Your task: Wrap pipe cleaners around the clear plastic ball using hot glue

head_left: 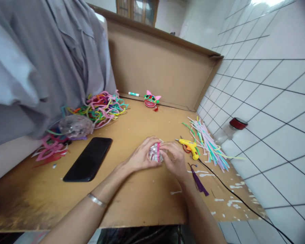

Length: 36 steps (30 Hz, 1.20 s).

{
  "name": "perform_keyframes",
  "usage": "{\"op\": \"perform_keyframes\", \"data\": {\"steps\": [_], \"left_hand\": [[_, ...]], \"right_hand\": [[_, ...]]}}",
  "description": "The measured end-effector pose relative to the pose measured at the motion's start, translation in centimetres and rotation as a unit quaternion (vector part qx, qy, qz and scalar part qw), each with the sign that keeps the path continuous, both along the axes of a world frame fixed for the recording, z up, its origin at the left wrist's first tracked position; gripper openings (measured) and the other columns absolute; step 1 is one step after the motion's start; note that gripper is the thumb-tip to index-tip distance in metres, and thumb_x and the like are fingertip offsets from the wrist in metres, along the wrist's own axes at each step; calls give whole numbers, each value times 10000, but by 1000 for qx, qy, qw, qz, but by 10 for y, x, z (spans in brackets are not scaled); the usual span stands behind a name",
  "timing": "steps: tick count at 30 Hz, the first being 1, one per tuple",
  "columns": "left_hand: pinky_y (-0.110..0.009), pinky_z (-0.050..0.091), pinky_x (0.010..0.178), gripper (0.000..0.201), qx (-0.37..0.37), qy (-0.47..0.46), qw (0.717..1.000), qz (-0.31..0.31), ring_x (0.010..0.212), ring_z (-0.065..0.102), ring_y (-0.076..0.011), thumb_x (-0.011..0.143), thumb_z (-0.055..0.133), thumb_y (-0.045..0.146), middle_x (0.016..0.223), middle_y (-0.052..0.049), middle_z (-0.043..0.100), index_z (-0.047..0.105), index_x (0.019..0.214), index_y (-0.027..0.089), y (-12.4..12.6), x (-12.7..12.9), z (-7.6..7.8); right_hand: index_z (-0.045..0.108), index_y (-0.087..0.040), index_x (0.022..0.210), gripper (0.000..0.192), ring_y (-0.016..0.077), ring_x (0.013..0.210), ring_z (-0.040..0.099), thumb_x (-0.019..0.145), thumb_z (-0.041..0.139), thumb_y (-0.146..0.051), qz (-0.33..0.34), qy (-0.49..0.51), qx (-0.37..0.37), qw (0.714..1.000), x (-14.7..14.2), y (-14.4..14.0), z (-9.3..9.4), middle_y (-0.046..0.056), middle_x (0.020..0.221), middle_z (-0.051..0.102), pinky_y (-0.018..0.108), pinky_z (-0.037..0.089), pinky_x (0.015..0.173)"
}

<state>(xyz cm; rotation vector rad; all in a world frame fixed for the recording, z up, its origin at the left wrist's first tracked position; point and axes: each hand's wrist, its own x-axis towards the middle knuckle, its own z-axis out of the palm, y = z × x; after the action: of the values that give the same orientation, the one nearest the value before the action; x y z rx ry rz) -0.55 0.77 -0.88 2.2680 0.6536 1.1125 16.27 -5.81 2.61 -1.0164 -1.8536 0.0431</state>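
My left hand (145, 153) curls round a small, clear, rounded plastic piece (154, 153) just above the table. A bright pink strip (158, 151) runs across that piece. From the other side, my right hand (173, 155) has thumb and forefinger drawn together at the strip's edge, touching it. The fingers partly cover both the plastic and the strip. Right of my right hand lies a yellow glue gun (190, 147), its nozzle pointing left. A purple tassel (198, 180) rests close to my right wrist.
A black phone (88, 159) lies at left, near a tangle of coloured pipe cleaners (104, 108) and a clear plastic bundle (76, 126). Straight pipe cleaners (209, 142) and a red-lidded jar (231, 130) stand right. A pink-eared cat-like face (151, 99) and marker (134, 94) sit behind.
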Motion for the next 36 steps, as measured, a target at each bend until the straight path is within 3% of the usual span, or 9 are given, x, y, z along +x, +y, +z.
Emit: {"op": "perform_keyframes", "data": {"steps": [3, 6, 10, 12, 15, 20, 29, 32, 36], "left_hand": [[-436, 457, 1081, 705, -9, -6, 1000, 21, 1230, 555, -285, 643, 814, 309, 1290, -104, 576, 502, 1269, 224, 0, 1, 1], [-435, 487, 1034, 682, -50, -3, 997, 54, 1156, 594, -277, 626, 827, 333, 1231, -88, 602, 524, 1227, 216, -2, 2, 5], [-437, 490, 1017, 695, -99, -9, 992, 75, 1133, 606, -273, 602, 844, 329, 1231, -83, 598, 537, 1214, 216, -5, 2, 10], [-442, 484, 1025, 712, -112, -16, 991, 74, 1137, 606, -276, 587, 855, 329, 1237, -81, 596, 538, 1215, 217, -5, 3, 11], [-450, 474, 1040, 732, -126, -18, 989, 75, 1148, 602, -282, 576, 867, 337, 1247, -83, 593, 538, 1220, 219, -4, 3, 11], [-455, 477, 1034, 764, -136, -18, 988, 73, 1144, 605, -288, 564, 879, 350, 1257, -90, 591, 536, 1235, 222, -4, 3, 10], [-457, 464, 1043, 753, -120, -8, 991, 64, 1157, 592, -288, 579, 877, 378, 1257, -83, 589, 544, 1238, 231, -4, 2, 7], [-454, 460, 1046, 761, -121, -8, 990, 67, 1161, 590, -288, 578, 879, 387, 1258, -86, 587, 545, 1243, 226, -3, 2, 6], [-456, 472, 1031, 771, -145, -16, 987, 72, 1139, 604, -287, 561, 886, 372, 1254, -90, 592, 546, 1237, 220, -4, 3, 8]], "right_hand": [[655, -214, 990, 147, 198, 916, 676, 929, 534, -271, -51, -1, 9, 999, 6, 4, -4, 72, 954, 732, 354, 538, 846], [648, -168, 1028, 245, 250, 939, 680, 938, 492, -334, -233, -28, -10, 972, 27, 17, -5, 133, 983, 725, 413, 531, 864], [623, -18, 1100, 425, 404, 1006, 665, 910, 526, -387, -489, -190, -184, 831, 64, 32, 1, 296, 1049, 671, 517, 512, 813], [608, 16, 1121, 513, 421, 978, 681, 891, 558, -440, -543, -224, -266, 764, 80, 32, 0, 305, 1038, 665, 498, 517, 775], [641, 22, 1065, 588, 406, 952, 698, 907, 508, -528, -558, -225, -324, 730, 93, 25, -7, 289, 993, 690, 457, 518, 775], [675, -18, 1056, 707, 390, 997, 688, 843, 506, -671, -556, -217, -325, 733, 96, 21, -20, 266, 1038, 706, 437, 510, 810], [706, -85, 1006, 566, 354, 975, 684, 811, 553, -595, -542, -128, -341, 757, 105, 27, -21, 229, 1028, 722, 373, 488, 727], [699, -112, 996, 460, 305, 872, 686, 787, 580, -503, -525, -80, -332, 779, 107, 24, -14, 184, 935, 728, 333, 458, 666], [649, -153, 892, 365, 256, 716, 625, 747, 565, -478, -504, -33, -227, 833, 98, 21, -5, 112, 795, 688, 323, 424, 614]]}}
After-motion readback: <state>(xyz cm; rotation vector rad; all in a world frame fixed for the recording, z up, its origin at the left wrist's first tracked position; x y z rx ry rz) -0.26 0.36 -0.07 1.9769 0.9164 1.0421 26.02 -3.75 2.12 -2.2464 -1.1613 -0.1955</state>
